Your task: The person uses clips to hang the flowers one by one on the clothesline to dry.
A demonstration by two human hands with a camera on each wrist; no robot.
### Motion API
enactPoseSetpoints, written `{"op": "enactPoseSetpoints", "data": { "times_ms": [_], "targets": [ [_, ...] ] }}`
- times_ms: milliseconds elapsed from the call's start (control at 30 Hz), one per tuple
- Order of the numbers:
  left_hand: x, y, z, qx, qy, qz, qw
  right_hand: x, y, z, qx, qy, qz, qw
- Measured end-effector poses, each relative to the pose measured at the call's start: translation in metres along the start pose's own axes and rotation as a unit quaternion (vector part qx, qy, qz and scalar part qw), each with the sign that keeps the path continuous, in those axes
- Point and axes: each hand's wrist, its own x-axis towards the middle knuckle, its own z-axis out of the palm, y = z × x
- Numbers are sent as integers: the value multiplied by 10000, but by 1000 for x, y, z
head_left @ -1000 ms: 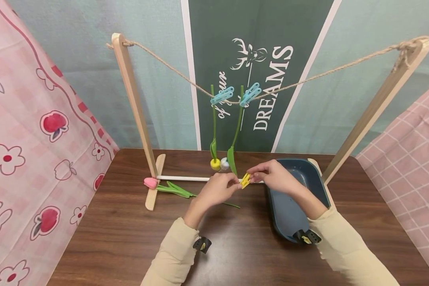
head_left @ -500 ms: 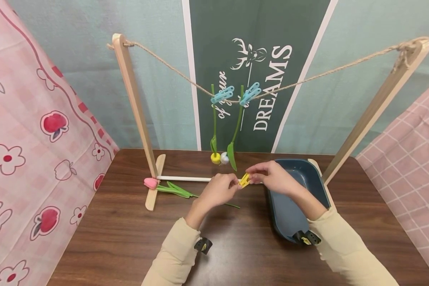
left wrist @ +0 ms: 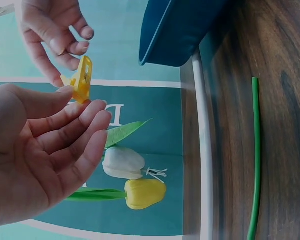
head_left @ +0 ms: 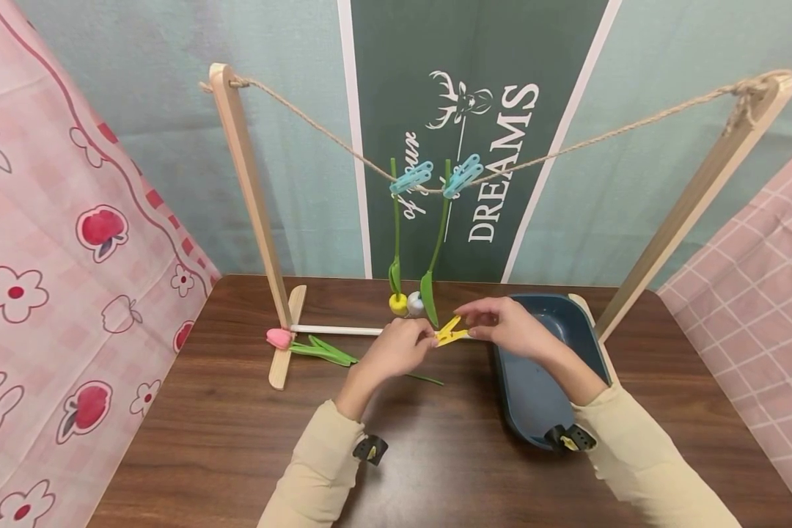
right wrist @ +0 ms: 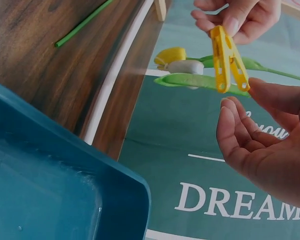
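A yellow clothespin (head_left: 450, 335) is held between both hands above the table, its handles spread in a V. My left hand (head_left: 399, 347) pinches its clamping end between thumb and fingertips, as the left wrist view shows. At the handle tips, the curled fingers of my right hand (head_left: 510, 327) hold it lightly from both sides. Behind, a yellow tulip (head_left: 398, 304) and a white tulip (head_left: 415, 303) hang head down from a rope (head_left: 320, 125), clipped by a blue clothespin (head_left: 412, 177) and another blue clothespin (head_left: 463, 175). A pink tulip (head_left: 279, 338) lies on the table, its stem partly behind my left arm.
Wooden posts, one left (head_left: 251, 191) and one right (head_left: 699, 198), carry the sagging rope. A white rod (head_left: 336, 330) runs low between them. The dark blue basin (head_left: 531, 400) stands under my right forearm. A printed curtain (head_left: 488, 249) hangs behind the table (head_left: 449, 469).
The yellow clothespin has turned slightly, and its handles now stand wider apart. My right fingers have spread with them. The left hand has shifted a little left; the hanging tulips sway slightly.
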Motion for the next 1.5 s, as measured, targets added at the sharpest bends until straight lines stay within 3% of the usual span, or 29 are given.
{"op": "enactPoseSetpoints", "data": {
  "times_ms": [233,633,900,1500],
  "targets": [
    [0,0,-2,74,-134,-29,9999,1,5,3,-96,-58,90,9999],
    [0,-2,-6,-140,-295,105,9994,3,6,11,-522,207,-165,9983],
    [-1,-3,-6,-189,-291,161,9993,4,6,12,-757,296,-285,9963],
    [-2,-5,-8,-376,-178,45,9991,5,0,12,-907,100,-30,9958]
  ]
}}
